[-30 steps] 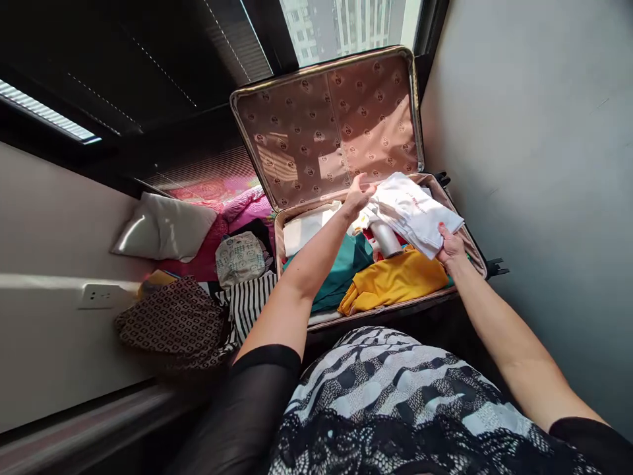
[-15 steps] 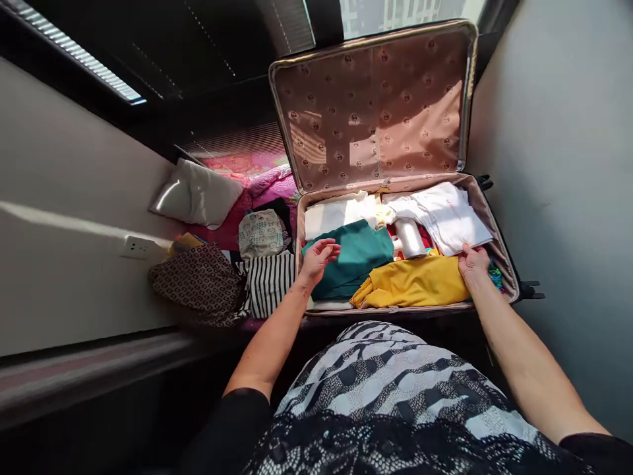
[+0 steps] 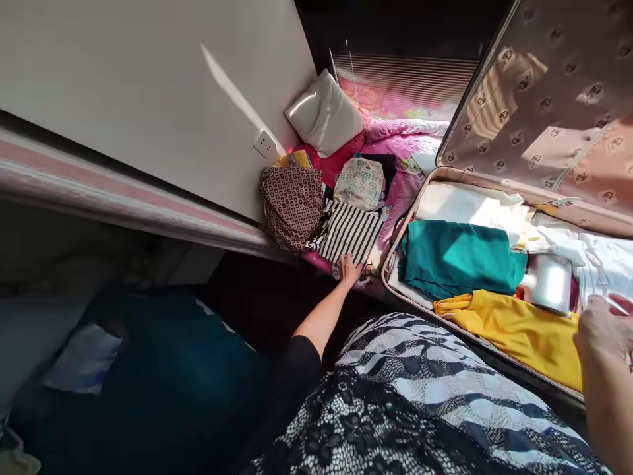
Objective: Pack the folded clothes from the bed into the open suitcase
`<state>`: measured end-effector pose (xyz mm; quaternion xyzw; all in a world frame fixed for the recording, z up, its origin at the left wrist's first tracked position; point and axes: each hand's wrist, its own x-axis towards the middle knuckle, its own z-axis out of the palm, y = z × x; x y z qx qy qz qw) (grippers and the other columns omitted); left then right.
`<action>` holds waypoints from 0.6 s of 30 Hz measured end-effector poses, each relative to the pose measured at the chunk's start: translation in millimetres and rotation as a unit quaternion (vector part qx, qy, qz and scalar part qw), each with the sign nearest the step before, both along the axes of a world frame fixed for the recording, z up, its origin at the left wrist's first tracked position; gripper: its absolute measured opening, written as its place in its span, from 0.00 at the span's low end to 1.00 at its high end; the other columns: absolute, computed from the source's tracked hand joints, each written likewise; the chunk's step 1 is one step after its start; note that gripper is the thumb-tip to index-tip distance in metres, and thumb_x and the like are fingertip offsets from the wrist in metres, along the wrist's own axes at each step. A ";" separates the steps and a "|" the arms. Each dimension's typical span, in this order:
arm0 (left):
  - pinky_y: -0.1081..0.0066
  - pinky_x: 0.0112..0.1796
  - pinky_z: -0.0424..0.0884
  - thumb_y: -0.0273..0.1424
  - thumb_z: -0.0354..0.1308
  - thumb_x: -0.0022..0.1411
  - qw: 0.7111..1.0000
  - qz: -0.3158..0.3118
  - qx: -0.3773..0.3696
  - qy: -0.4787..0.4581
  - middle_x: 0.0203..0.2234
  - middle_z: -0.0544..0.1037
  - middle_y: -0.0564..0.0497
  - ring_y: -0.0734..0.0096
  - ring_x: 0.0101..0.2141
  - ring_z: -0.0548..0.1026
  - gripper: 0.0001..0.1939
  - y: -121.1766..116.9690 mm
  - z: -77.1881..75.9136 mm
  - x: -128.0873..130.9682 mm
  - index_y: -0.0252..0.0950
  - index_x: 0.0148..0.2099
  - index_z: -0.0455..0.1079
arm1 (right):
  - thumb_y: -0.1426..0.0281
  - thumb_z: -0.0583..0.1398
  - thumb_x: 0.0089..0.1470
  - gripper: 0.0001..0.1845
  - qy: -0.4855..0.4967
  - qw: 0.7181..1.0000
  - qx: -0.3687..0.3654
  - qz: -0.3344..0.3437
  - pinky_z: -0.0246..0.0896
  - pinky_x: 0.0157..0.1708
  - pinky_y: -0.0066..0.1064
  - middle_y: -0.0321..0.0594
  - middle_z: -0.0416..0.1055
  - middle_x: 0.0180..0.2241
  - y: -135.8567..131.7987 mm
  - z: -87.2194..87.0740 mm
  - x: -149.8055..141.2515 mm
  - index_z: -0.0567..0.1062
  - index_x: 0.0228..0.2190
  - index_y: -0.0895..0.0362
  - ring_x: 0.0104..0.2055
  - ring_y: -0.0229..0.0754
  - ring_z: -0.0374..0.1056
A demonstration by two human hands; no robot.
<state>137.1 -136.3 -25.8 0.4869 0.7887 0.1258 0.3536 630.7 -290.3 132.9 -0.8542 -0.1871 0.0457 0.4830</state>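
Observation:
My left hand (image 3: 350, 269) reaches out to the left of the suitcase. Its stretched fingers lie on the near edge of a folded black-and-white striped garment (image 3: 352, 229). My right hand (image 3: 601, 330) hovers at the right edge of view over a yellow garment (image 3: 519, 326) in the open suitcase (image 3: 395, 264). I see its back only, and its fingers are blurred. In the suitcase also lie a teal garment (image 3: 459, 257), a white cylinder (image 3: 551, 282) and white folded clothes (image 3: 469, 204).
Beside the striped garment sit a brown patterned bag (image 3: 291, 201) and a pale printed pouch (image 3: 360, 183) on pink bedding (image 3: 405, 128). A white pillow (image 3: 324, 112) leans at the back. The wall carries a socket (image 3: 266, 145). The suitcase lid (image 3: 544, 99) stands raised.
My head has turned left. My left hand left the teal garment and moved out of the suitcase onto the striped garment. My right hand let go of the white garment, which now lies in the suitcase.

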 end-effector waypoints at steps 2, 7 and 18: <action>0.49 0.70 0.63 0.33 0.72 0.65 0.991 -0.103 -0.030 0.085 0.75 0.62 0.31 0.39 0.73 0.62 0.34 -6.7 -12.9 13.6 0.38 0.70 0.68 | 0.59 0.73 0.35 0.32 0.030 0.999 -0.004 0.032 0.70 0.43 0.67 0.51 0.78 0.43 31.8 -1.7 -38.2 0.69 0.44 0.45 0.40 0.62 0.77; 0.50 0.65 0.69 0.27 0.59 0.74 0.963 -0.195 -0.077 0.170 0.76 0.58 0.26 0.37 0.71 0.65 0.32 -1.8 -17.3 22.4 0.33 0.77 0.62 | 0.54 0.68 0.44 0.32 0.107 0.953 0.012 0.282 0.73 0.38 0.42 0.46 0.82 0.45 108.4 9.9 -159.9 0.71 0.50 0.50 0.39 0.48 0.78; 0.60 0.52 0.74 0.15 0.64 0.52 0.968 -0.244 0.024 -0.055 0.30 0.82 0.42 0.47 0.44 0.83 0.17 116.9 85.3 -93.3 0.38 0.40 0.83 | 0.63 0.66 0.58 0.41 -0.095 0.743 -0.133 0.649 0.74 0.58 0.57 0.59 0.74 0.61 204.1 -36.5 -265.9 0.69 0.71 0.57 0.57 0.61 0.75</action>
